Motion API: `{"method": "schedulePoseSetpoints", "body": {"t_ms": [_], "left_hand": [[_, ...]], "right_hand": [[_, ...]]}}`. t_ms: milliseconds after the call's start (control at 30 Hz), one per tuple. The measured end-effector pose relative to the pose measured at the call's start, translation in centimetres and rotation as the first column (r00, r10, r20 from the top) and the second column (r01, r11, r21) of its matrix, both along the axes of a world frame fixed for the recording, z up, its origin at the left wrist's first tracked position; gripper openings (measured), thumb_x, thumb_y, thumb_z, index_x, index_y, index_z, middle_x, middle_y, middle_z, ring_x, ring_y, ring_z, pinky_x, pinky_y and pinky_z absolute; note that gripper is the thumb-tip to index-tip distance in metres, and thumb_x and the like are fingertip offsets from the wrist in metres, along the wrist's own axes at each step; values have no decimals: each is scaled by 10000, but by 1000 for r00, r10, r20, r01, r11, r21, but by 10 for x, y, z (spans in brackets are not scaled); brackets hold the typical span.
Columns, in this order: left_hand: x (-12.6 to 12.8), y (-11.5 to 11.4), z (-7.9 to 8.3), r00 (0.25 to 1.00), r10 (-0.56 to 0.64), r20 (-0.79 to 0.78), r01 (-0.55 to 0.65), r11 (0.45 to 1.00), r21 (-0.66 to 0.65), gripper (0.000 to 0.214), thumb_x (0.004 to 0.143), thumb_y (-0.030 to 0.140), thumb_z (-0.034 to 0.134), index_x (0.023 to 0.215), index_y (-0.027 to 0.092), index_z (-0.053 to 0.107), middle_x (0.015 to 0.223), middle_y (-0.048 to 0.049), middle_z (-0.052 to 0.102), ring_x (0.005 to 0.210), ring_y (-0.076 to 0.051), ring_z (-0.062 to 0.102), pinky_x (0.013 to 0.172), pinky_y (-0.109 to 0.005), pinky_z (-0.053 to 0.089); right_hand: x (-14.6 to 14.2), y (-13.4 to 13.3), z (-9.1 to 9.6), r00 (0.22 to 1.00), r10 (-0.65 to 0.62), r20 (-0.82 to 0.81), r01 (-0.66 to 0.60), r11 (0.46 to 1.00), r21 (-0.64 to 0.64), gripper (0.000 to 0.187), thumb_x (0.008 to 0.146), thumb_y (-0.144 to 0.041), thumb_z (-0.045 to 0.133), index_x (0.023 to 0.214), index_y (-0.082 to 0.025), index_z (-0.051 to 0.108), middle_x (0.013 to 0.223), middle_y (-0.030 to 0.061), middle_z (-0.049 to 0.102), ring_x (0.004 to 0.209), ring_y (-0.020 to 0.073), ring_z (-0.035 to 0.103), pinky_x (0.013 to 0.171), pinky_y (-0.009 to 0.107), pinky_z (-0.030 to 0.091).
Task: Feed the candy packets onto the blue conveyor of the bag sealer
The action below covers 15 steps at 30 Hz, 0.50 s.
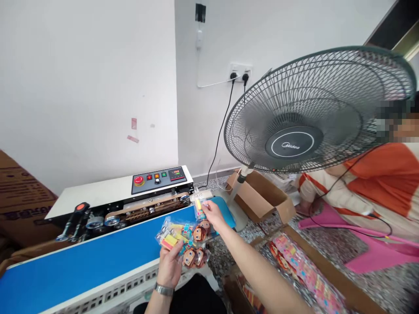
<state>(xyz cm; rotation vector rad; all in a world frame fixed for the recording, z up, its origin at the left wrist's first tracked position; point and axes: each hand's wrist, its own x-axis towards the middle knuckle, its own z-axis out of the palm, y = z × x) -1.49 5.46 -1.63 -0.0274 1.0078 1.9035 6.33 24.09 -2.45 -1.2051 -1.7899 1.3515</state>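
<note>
My left hand [170, 266] is closed around a stack of clear toy packets [183, 240] with cartoon heads and yellow and pink pieces. It holds them just above the near edge of the blue conveyor belt [81, 261]. My right hand [212, 213] pinches a single packet [199, 208] at the belt's right end, by the intake of the sealing machine [124, 196]. A metal watch sits on my left wrist.
A standing fan [317, 113] faces me at the right. Below it are an open cardboard box [262, 196] and a box of more packets [304, 270]. Another person in orange sits on a pink mat [376, 253]. A brown carton [19, 196] stands at the left.
</note>
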Motion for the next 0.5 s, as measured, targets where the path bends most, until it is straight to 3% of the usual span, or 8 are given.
{"method": "schedulePoseSetpoints", "body": {"t_ms": [200, 333, 400, 500], "left_hand": [[1, 1, 4, 996, -30, -83, 30, 1000, 1, 416, 598, 186, 764, 992, 150, 635, 999, -95, 696, 926, -254, 641, 834, -345, 492], [-1, 0, 7, 988, -30, -152, 36, 999, 35, 437, 612, 180, 755, 1025, 155, 617, 1032, -106, 685, 940, -260, 635, 841, -354, 484], [-2, 0, 8, 986, -39, -164, 47, 998, 47, 468, 605, 182, 757, 1047, 154, 608, 1056, -118, 675, 956, -279, 629, 852, -378, 479], [-2, 1, 10, 984, -62, -164, 72, 996, 57, 497, 587, 190, 766, 1053, 139, 604, 1057, -137, 671, 961, -303, 624, 861, -416, 472]], "right_hand": [[-22, 13, 8, 968, 46, 246, -74, 992, 105, 75, 720, -189, 549, 735, -195, 621, 668, 16, 626, 706, 180, 572, 639, 245, 374], [-22, 1, 24, 957, 94, 273, -142, 977, 162, 253, 740, -243, 584, 988, -213, 626, 879, 52, 665, 822, 200, 587, 745, 272, 395], [-14, -11, 34, 953, 230, 197, -259, 955, 141, 307, 807, -350, 521, 1074, -219, 596, 971, 59, 654, 836, 193, 588, 755, 285, 415], [1, -31, 45, 853, 521, 40, -522, 853, 15, 345, 842, -453, 452, 1011, -209, 628, 912, 41, 663, 801, 185, 596, 702, 279, 445]]}}
